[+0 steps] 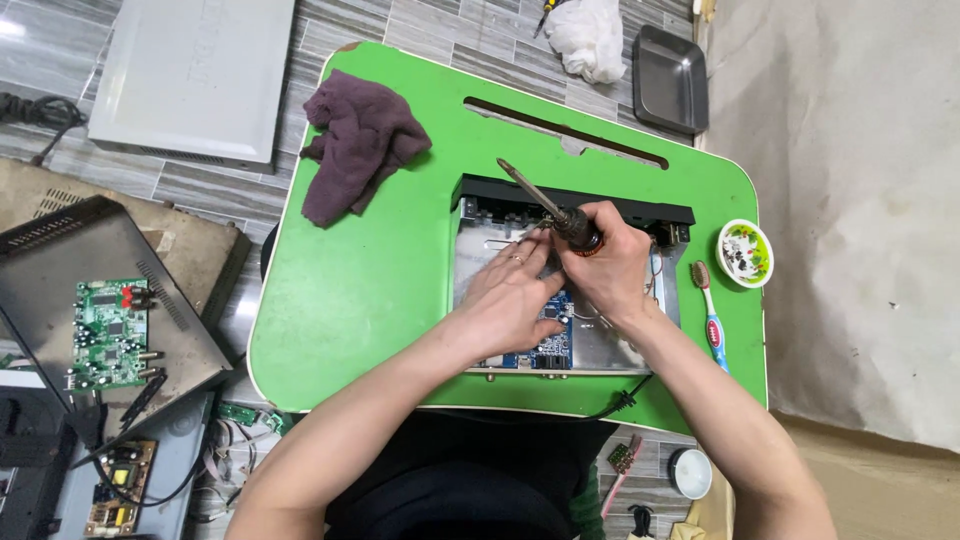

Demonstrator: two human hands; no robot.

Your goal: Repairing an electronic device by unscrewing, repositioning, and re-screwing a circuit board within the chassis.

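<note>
On a green lap table (pixel 360 290) sits an open metal device case (pixel 615 350) with a black front panel (pixel 600 203) and a blue circuit board (pixel 555 345) inside. My right hand (pixel 610 265) grips a soldering iron (pixel 545 205) by its dark handle, with the long metal end slanting up and to the left above the case. My left hand (pixel 510 300) lies flat on the board inside the case, fingers spread, touching the right hand. The spot under the hands is hidden.
A purple cloth (pixel 360 140) lies at the table's back left. A toothbrush (pixel 710 315) and a small round dish (pixel 745 253) sit at the right edge. On the floor: a grey device lid (pixel 190 70), an opened case with a green board (pixel 110 330), a dark tray (pixel 670 80), a white rag (pixel 590 35).
</note>
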